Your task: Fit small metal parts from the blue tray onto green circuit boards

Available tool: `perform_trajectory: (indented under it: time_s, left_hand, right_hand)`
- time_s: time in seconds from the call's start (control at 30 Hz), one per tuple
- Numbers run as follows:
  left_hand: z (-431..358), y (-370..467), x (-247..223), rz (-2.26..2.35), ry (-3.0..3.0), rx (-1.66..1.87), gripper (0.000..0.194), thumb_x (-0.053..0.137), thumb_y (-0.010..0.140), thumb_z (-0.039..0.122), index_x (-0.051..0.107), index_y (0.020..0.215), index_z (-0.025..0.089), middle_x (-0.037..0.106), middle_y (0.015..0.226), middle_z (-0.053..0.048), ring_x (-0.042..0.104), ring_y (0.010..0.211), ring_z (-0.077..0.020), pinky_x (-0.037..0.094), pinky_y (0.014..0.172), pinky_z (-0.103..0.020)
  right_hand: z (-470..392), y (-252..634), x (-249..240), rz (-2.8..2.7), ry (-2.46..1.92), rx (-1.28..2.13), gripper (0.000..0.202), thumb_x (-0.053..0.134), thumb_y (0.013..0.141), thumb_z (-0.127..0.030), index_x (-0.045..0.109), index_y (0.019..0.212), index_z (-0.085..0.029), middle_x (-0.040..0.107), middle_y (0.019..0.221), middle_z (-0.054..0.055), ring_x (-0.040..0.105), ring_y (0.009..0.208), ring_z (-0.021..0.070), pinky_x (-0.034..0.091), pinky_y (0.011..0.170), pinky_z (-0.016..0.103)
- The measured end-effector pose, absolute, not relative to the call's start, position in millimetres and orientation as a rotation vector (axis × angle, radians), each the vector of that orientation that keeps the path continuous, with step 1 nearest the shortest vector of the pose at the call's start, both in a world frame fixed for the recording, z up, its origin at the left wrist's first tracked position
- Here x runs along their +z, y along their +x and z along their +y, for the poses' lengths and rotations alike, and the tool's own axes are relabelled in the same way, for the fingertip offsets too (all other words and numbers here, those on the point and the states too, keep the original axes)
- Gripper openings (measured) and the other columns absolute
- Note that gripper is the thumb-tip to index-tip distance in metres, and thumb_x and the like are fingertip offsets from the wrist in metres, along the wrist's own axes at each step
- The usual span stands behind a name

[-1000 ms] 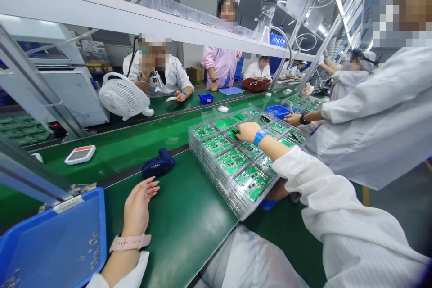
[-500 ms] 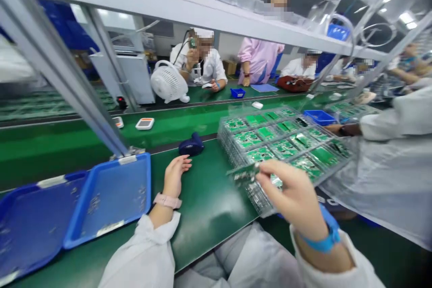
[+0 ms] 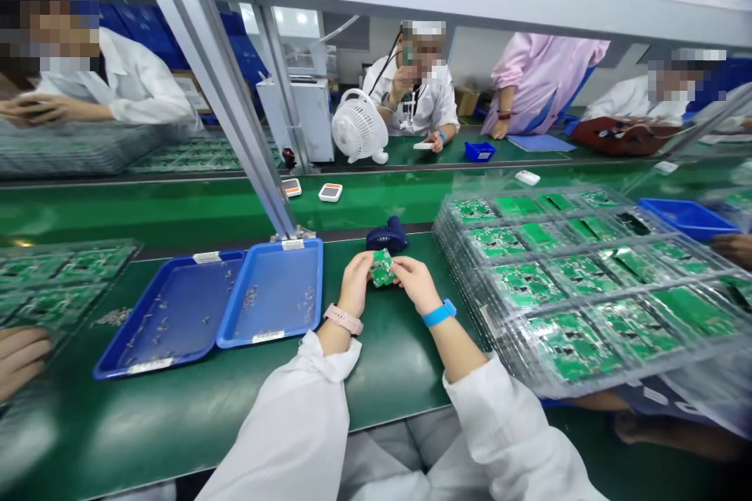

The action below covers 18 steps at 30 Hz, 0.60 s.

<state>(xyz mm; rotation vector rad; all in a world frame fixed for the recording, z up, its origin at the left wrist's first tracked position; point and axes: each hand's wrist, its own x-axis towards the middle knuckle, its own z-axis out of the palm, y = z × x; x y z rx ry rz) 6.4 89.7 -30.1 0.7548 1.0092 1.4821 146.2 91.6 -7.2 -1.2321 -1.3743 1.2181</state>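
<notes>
A small green circuit board (image 3: pixel 381 268) is held up between both hands over the green bench. My left hand (image 3: pixel 355 283) pinches its left edge, with a pink band on the wrist. On the opposite edge, the fingers of my right hand (image 3: pixel 413 282) are closed; a blue strap circles that wrist. Just behind the board lies a dark blue handheld fan (image 3: pixel 388 235). Right of my hands stands a stack of clear trays (image 3: pixel 493 321) with several green boards in its top compartments. Two blue trays, one darker (image 3: pixel 182 313) and one lighter (image 3: pixel 276 290), hold small metal parts on the left.
Another clear tray of boards (image 3: pixel 64 282) lies at far left, near another person's hand (image 3: pixel 20 360). A metal post (image 3: pixel 229 94) rises behind the blue trays. A blue bin (image 3: pixel 681 218) sits at right. Across the green belt (image 3: pixel 376 203), co-workers sit by a white fan (image 3: pixel 358 125).
My right hand has moved from the tray stack to my left hand, carrying the board. My left hand has closed on the board's other edge. The view has swung left.
</notes>
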Motion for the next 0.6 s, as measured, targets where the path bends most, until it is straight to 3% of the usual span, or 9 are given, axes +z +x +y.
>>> perform_trajectory:
  time_s: [0.2, 0.43, 0.6]
  left_hand:
    - [90, 6, -32, 1.065, 0.785, 1.494, 0.032, 0.074, 0.072, 0.036, 0.069, 0.095, 0.015, 0.069, 0.092, -0.008, 0.061, 0.078, -0.0183, 0.046, 0.07, -0.03]
    - [86, 5, -29, 1.077, 0.879, 1.43, 0.024, 0.075, 0.073, 0.039, 0.07, 0.09, 0.023, 0.068, 0.087, -0.006, 0.059, 0.075, -0.0201, 0.045, 0.069, -0.032]
    - [86, 8, -27, 1.126, 0.91, 1.4, 0.021, 0.074, 0.077, 0.039, 0.07, 0.087, 0.021, 0.067, 0.086, -0.006, 0.06, 0.077, -0.0196, 0.048, 0.07, -0.032]
  right_hand:
    - [95, 147, -21, -1.268, -1.215, 1.292, 0.032, 0.064, 0.072, -0.043, 0.069, 0.093, -0.018, 0.068, 0.073, 0.002, 0.059, 0.059, 0.0136, 0.044, 0.053, 0.025]
    - [96, 150, -20, -1.207, -1.156, 1.154, 0.035, 0.064, 0.077, -0.042, 0.067, 0.103, -0.019, 0.067, 0.074, 0.001, 0.058, 0.065, 0.0145, 0.047, 0.061, 0.027]
    - [101, 148, -21, -1.223, -1.105, 1.118, 0.035, 0.063, 0.079, -0.042, 0.066, 0.104, -0.018, 0.069, 0.08, 0.003, 0.062, 0.073, 0.0172, 0.05, 0.069, 0.03]
